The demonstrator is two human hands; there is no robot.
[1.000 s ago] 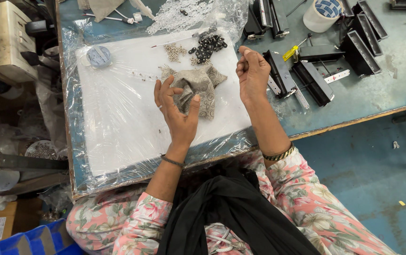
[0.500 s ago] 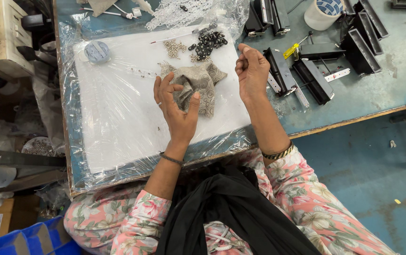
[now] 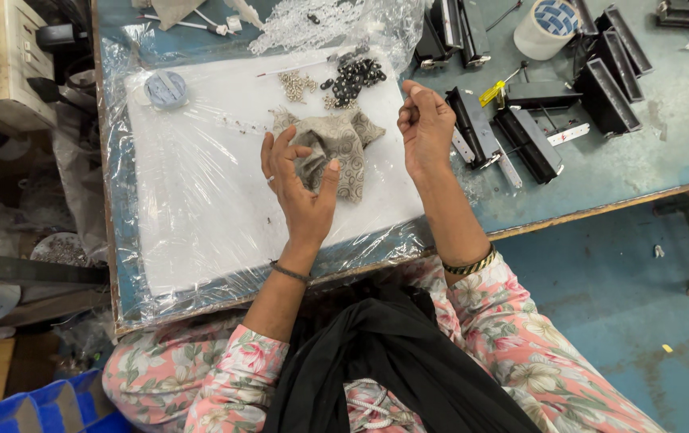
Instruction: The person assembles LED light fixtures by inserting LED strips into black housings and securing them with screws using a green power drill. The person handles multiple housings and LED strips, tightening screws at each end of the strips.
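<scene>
One crumpled grey swirl-patterned cloth (image 3: 336,148) rests under the left hand (image 3: 300,180).

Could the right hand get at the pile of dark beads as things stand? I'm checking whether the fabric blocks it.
Probably yes. The right hand is raised just right of the dark beads, with only bare plastic-covered board between; the fabric lies nearer, under the left hand.
</scene>
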